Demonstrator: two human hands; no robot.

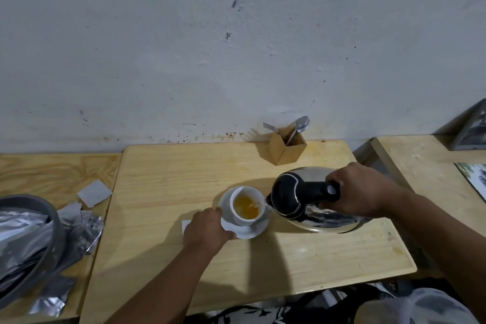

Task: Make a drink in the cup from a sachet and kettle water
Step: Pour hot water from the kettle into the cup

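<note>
Pouring into cup [246, 206] | right hand [364, 190] is gripping tilted kettle [310, 202] handle | left hand [206, 227] is pinching saucer [248, 231] rim

Left hand [206, 229] hides saucer [247, 231] edge.

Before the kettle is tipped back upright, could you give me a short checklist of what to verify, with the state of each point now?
1. Spout over the cup: ok, the stream from the kettle falls inside the rim.
2. Saucer held steady: ok, the left hand presses on its near edge.
3. Grip on the kettle: ok, the right hand is closed around the black handle.
4. Fill level: ok, the yellow drink sits below the rim.
5. Spills on the table: cannot tell, none is visible around the saucer.
6. Spoon for stirring: ok, it stands in the wooden box.
</note>
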